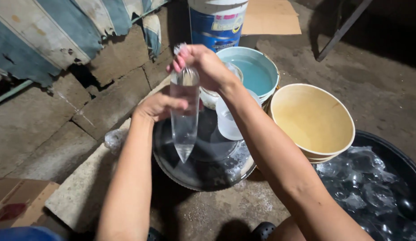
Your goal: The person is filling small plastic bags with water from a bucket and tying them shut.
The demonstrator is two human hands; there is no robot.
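A long clear plastic bag of water (184, 117) hangs upright, tapering to a point at the bottom. My right hand (203, 64) pinches its twisted top shut from above. My left hand (161, 106) is closed around the bag's middle from the left. The bag hangs over a round dark metal basin (203, 172) that holds water and sits on the concrete floor.
A white plastic jug (226, 119) stands in the basin behind the bag. A teal bucket (255, 73), a cream bucket (313, 120) and a blue-and-white pail (215, 22) stand behind. A black tub (373, 187) of filled clear bags is at right. Cardboard (18, 201) lies at left.
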